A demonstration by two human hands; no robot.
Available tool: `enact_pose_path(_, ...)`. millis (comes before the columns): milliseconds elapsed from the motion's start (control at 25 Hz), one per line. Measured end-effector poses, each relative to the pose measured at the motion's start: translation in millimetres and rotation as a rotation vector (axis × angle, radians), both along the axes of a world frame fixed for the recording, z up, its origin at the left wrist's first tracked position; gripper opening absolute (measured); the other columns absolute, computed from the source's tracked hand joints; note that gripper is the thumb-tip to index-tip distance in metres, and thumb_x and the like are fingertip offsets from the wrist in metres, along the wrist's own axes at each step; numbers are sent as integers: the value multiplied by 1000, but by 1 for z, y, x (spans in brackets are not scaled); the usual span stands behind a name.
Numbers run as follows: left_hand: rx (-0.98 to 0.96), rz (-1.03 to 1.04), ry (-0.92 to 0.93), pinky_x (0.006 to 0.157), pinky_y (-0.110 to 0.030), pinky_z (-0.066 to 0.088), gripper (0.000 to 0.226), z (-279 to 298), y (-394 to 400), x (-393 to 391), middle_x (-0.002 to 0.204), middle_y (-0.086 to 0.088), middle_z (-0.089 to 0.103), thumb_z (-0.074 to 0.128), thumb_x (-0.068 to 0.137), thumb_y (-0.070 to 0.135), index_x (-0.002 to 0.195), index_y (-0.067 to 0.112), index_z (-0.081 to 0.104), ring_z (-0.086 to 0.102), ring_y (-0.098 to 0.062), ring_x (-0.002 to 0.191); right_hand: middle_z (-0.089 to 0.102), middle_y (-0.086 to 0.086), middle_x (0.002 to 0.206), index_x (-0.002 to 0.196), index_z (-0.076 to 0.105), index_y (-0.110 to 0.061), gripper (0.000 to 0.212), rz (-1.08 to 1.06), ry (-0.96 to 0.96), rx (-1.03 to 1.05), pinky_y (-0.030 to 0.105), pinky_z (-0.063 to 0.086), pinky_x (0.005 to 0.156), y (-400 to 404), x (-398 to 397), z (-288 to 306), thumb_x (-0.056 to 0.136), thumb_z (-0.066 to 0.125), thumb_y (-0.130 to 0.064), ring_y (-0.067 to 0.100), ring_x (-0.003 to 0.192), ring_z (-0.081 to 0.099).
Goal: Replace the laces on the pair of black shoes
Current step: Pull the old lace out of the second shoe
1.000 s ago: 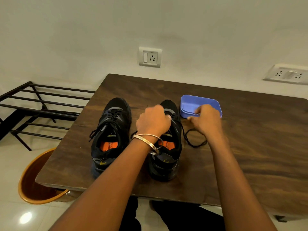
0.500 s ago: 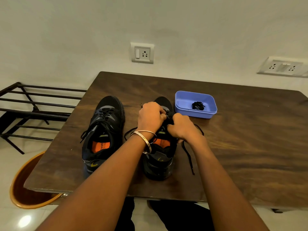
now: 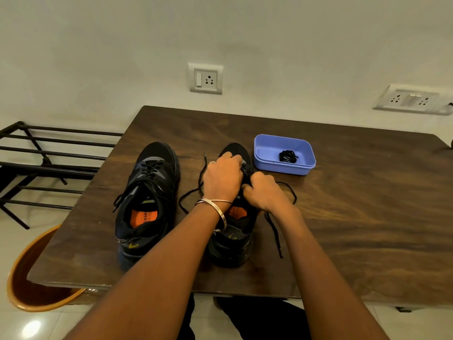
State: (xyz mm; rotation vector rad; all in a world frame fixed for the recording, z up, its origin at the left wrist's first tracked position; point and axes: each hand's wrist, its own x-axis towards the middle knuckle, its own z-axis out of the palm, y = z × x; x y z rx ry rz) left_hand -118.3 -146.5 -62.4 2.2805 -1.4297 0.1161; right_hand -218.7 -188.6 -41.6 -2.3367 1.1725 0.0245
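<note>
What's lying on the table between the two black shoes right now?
In the head view, a loose end of the black lace snakes over the bare wood between the left shoe and the right shoe.

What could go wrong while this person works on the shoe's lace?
The loose lace end trails under the right hand and could snag. The right shoe might tip or slide as both hands pull; the left hand grips it near the toe. The blue tray sits close enough to get bumped.
</note>
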Motion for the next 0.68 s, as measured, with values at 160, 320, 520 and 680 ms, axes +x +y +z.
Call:
enact_pose_path(160,-128,481,618,75,-33,52,24,-7,-3,25,93,-6,64,51,88,30,95,10,61,61,-27,82,47,15,90,78,39,-8,24,-59,4,-28,35,36,70,6,4,-5,96,46,-21,36,85,48)
enact_pose_path(320,-233,536,857,83,-32,54,15,5,-1,29,99,-5,67,52,83,22,89,19,66,66,-27,86,57,21,102,76,38,-10,24,-95,-4,-60,34,34,70,10,9,-10,95,47,-21,39,93,54)
enact_pose_path(520,-45,61,181,95,-45,42,22,25,1,23,111,0,63,55,90,22,103,26,73,52,-26,111,58,24,107,73,36,-10,26,-90,12,-69,34,33,69,9,8,-9,94,49,-20,38,89,52)
enact_pose_path(680,159,24,114,86,-42,52,18,15,-5,22,103,-8,67,61,91,28,97,18,73,63,-29,95,57,23,114,94,44,-9,14,-98,11,-56,35,36,71,12,10,-5,95,50,-21,41,102,55)
